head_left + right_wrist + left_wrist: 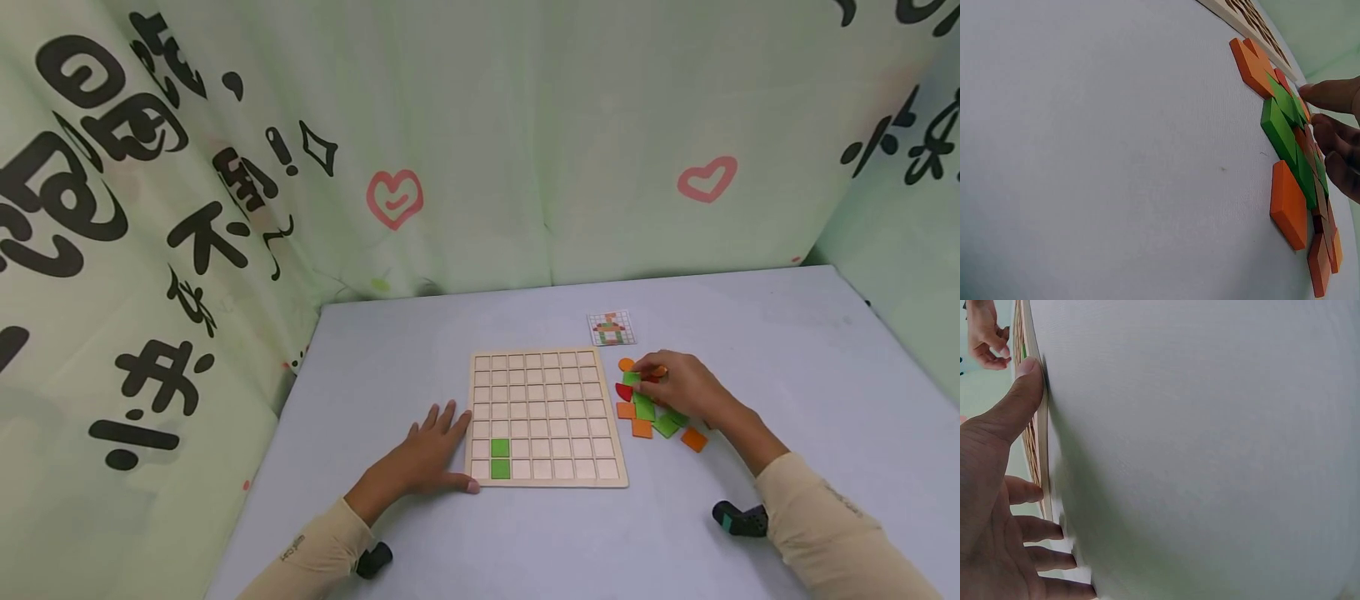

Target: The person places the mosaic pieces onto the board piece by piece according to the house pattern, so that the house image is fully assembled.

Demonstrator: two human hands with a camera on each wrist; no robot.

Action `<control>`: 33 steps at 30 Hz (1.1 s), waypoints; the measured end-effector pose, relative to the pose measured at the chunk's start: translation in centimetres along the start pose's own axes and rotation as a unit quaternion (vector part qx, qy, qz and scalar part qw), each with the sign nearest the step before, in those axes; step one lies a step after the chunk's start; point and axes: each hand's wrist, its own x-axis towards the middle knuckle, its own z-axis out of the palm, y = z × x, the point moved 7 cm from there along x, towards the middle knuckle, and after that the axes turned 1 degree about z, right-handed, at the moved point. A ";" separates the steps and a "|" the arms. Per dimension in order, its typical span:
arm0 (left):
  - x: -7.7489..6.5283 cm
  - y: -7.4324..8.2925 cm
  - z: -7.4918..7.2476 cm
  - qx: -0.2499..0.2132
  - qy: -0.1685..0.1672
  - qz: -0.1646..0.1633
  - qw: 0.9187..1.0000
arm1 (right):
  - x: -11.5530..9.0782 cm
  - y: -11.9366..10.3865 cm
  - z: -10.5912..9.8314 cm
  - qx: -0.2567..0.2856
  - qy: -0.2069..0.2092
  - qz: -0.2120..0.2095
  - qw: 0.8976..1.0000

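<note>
A wooden grid board [549, 482] lies on the table with two green squares [500, 448] in its second column, in the two rows nearest me. My left hand [431, 454] rests at the board's left edge, fingers spread, thumb [1027, 378] touching the near corner. Over a loose pile of flat coloured pieces right of the board, my right hand [686, 385] reaches down with bent fingers. Below and around it lie green pieces [1280, 130], orange pieces [1289, 205] and a red rounded piece [623, 392]. Whether its fingertips pinch a piece is unclear.
A small picture card [611, 328] with a coloured figure on a grid lies behind the board's right corner. White cloth covers the table [780, 358]. Printed curtains [547, 167] stand behind and at the sides. Dark devices [741, 520] sit by both wrists.
</note>
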 end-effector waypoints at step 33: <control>0.0 0.0 0.1 0.006 -0.001 0.002 1.000 | 1.5 0.1 0.1 -0.051 -0.090 -0.026 0.994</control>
